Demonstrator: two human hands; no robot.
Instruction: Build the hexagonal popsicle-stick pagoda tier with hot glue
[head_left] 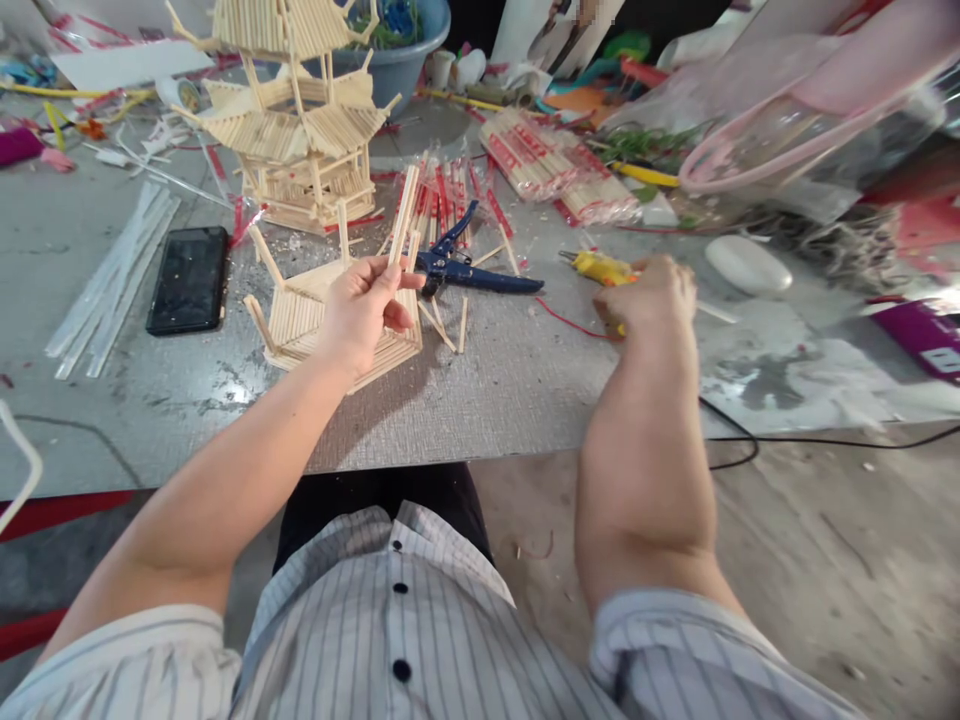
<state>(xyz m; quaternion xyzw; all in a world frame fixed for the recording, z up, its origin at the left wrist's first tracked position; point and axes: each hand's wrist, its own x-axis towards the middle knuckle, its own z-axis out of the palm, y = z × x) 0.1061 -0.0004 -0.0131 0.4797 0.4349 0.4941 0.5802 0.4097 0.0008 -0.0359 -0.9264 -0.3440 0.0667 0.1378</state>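
1. Pinching wooden stick stock (405, 215) between thumb and fingers, the left hand (364, 315) holds it nearly upright above a stick panel (300, 325); whether one piece or several, the fingers hide.
2. Right hand (664, 295) closed around one yellow glue gun (600, 268), nozzle towards the panel; whether the gun is lifted cannot be told.
3. Panel, one, lying just inside the near edge of the worktop (510, 390); three uprights show clearly at its rim, a possible fourth beside the held stock.
4. Step in hand, as judged: readying stock and glue gun for joining; the next move would call for a steady left pinch and the nozzle brought to the joint.
5. Further count: one tiered stick model (274, 140), farther from the near edge than the panel; one blue-handled cutter (480, 272), just beyond the panel's right side; one phone (187, 280), to the panel's left; translucent rods (112, 285), overlapping and uncountable, left of the phone; stick packets (536, 155), apparently two, towards the far edge.
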